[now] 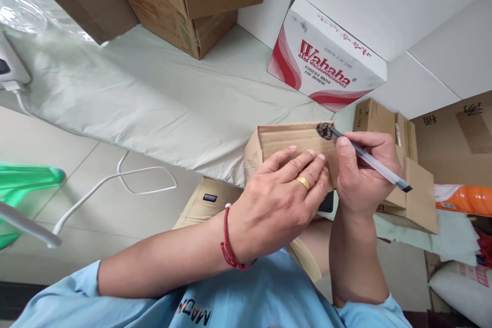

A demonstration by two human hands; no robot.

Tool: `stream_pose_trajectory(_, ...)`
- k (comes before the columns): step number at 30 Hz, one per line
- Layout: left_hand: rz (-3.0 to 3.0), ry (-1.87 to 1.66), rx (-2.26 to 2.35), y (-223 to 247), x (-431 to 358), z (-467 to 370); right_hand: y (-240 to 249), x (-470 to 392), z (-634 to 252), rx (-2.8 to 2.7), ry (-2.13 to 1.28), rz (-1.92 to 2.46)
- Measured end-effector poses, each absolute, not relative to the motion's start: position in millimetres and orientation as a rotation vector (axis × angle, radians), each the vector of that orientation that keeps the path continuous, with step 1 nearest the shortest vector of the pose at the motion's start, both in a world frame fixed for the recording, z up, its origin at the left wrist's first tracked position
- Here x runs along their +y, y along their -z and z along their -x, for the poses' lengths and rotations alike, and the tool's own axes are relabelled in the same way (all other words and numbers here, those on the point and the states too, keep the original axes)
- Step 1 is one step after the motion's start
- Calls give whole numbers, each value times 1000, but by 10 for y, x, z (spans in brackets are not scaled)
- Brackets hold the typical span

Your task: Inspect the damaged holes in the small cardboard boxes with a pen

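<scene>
Against pale cloth (165, 113), my nearer right hand (361, 171) grips a pen (385, 171) slanting forward-left to a dark patch (325, 131) on the cardboard box (274, 139), left hand (280, 200) flat atop.

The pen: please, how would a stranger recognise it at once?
Find the white Wahaha carton; below it in view, the left hand rests on a brown box. At that box's dark patch, the right hand holds the pen. Slim and translucent with dark ends, it stands apart from the brown box.
</scene>
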State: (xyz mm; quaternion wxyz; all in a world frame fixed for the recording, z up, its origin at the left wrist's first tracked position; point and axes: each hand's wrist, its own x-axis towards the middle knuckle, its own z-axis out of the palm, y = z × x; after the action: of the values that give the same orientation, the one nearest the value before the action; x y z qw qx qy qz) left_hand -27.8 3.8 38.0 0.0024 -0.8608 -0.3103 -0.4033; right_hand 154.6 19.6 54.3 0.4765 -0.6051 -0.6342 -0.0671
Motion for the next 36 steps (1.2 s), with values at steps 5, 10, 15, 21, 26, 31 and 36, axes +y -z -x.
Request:
stream_pose_trajectory(5, 2710, 1258, -980, -381, 34, 278, -558, 198, -1558, -1636, 145, 1412)
stream_pose_trajectory(10, 2710, 1254, -980, -377, 32, 277, -583, 191, -1548, -1657, 107, 1428)
stream_pose_trajectory(15, 2698, 1251, -977, -382, 36, 278, -593, 184, -1539, -1604, 141, 1461)
stream_pose_trajectory(21, 2705, 1236, -966, -384, 39, 283, -548, 182, -1500, -1430, 165, 1494)
stream_pose_trajectory(26, 2716, 1227, -960, -387, 42, 298, -506, 179, -1518, -1158, 248, 1364)
stream_pose_trajectory(31, 2726, 1218, -959, -394, 43, 308, -225, -73, -1986, -1240, 264, 1663)
stream_pose_trajectory(36, 2718, 1232, -939, -394, 51, 307, 293, -570, -2408, -1754, 164, 1968)
